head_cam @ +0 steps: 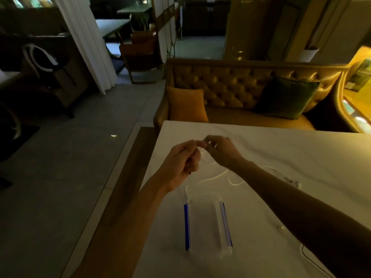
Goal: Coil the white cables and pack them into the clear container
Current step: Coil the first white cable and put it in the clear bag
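Your left hand (181,164) is curled almost into a fist, thumb and forefinger pinched together at the top on a thin white cable (210,178). Your right hand (222,151) meets it from the other side, fingertips closed on the same cable, so the two pinches are touching or nearly so above the table (281,149). Between and just below the hands a small loop of cable hangs, roughly round. How many turns it has is too faint to tell.

From the loop the loose cable trails down onto the table toward you, bends left in a shallow curve and ends near the far end of the clear container (208,223). Another curl of it lies under your right forearm.

The container lies flat on the table, near you and between your forearms, with its long axis running away from you. A blue strip (187,226) runs along its left long edge and a second one along its right. It looks empty, though its clear walls are hard to read in the dim light.

A second white cable (307,255) shows at the lower right, partly hidden by your right arm.
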